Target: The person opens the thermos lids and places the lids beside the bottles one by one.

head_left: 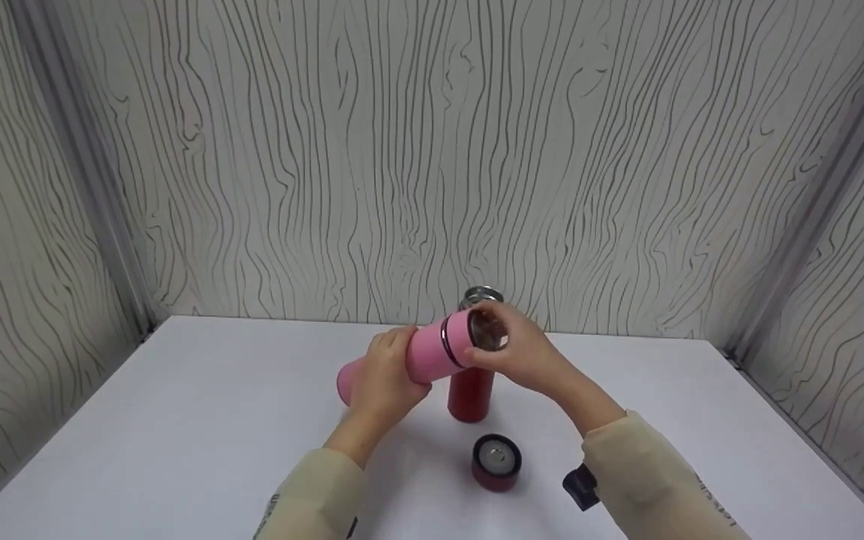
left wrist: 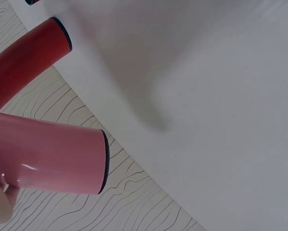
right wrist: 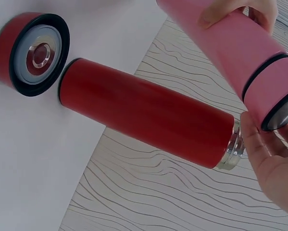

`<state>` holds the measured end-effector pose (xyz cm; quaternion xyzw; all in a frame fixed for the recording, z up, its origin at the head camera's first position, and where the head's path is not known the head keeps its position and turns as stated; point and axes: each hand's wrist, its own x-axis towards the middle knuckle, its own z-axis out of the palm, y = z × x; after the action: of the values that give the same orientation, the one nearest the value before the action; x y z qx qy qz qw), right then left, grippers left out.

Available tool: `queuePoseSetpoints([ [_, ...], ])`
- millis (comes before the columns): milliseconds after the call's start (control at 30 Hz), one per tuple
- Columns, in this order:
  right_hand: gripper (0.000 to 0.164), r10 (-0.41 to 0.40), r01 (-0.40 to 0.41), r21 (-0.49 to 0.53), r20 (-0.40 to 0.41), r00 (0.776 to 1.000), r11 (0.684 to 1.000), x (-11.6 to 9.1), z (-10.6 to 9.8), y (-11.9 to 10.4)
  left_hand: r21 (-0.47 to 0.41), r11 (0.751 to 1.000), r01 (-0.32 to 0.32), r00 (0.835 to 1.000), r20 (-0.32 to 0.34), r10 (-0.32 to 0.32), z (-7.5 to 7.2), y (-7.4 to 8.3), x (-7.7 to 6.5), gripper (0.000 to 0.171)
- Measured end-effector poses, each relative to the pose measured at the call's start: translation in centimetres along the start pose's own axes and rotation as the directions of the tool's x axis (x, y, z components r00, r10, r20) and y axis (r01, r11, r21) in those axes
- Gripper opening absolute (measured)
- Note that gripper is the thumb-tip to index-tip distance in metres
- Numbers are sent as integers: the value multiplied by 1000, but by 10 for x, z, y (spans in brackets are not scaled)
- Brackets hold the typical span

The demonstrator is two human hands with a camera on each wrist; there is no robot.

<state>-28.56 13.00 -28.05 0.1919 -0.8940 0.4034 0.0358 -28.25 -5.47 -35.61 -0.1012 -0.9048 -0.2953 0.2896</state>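
Observation:
A pink thermos [head_left: 428,356] is held tilted above the table, its lid end up and to the right. My left hand [head_left: 387,379] grips its body with the fingers wrapped round. At the upper end my right hand [head_left: 529,349] has its thumb and fingers on the rim of the pink lid [right wrist: 271,91], whose end is silver with a dark edge. Behind stands an upright red thermos [right wrist: 148,110], uncapped, with its silver neck [head_left: 482,292] showing. Its lower body appears under the right hand in the head view.
A red lid [head_left: 497,469] lies on the white table [head_left: 199,420], inner side up, in front of the red thermos. Wood-grain patterned panels [head_left: 402,150] stand at the back and both sides. A dark strap piece [head_left: 580,487] hangs by the right sleeve.

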Motion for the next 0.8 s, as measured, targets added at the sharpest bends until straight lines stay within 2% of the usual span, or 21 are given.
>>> queuePoseSetpoints([
  [167, 63, 171, -171, -5, -15, 985, 985, 2, 3, -8, 19, 1000, -22, 1000, -16, 23, 2, 0, -2, 65],
  [233, 60, 208, -209, -7, -30, 978, 978, 3, 4, -9, 21, 999, -29, 1000, -8, 29, 2, 0, -2, 66],
  [300, 57, 204, -205, -9, -50, 978, 979, 3, 4, -10, 22, 999, -36, 999, -4, 36, 2, 0, -2, 65],
  [367, 55, 162, -163, -14, -56, 985, 987, 3, 3, -9, 13, 999, -33, 999, 5, 33, 1, 0, -1, 65],
  [533, 55, -30, 30, -19, -8, 1000, 999, 1, 3, -6, 5, 1000, -28, 999, 19, 28, -1, -1, 0, 65],
  [600, 60, -68, 68, -7, 18, 998, 998, 1, 3, -6, 14, 999, -32, 999, 14, 31, -2, -2, -1, 65],
  [667, 65, -42, 42, 4, 22, 999, 999, 1, 3, -7, 25, 999, -35, 999, 4, 35, -1, -3, -2, 64],
  [800, 72, 133, -133, -29, -8, 991, 991, 2, 4, -11, 37, 998, -47, 999, -7, 47, 1, -2, -2, 64],
])
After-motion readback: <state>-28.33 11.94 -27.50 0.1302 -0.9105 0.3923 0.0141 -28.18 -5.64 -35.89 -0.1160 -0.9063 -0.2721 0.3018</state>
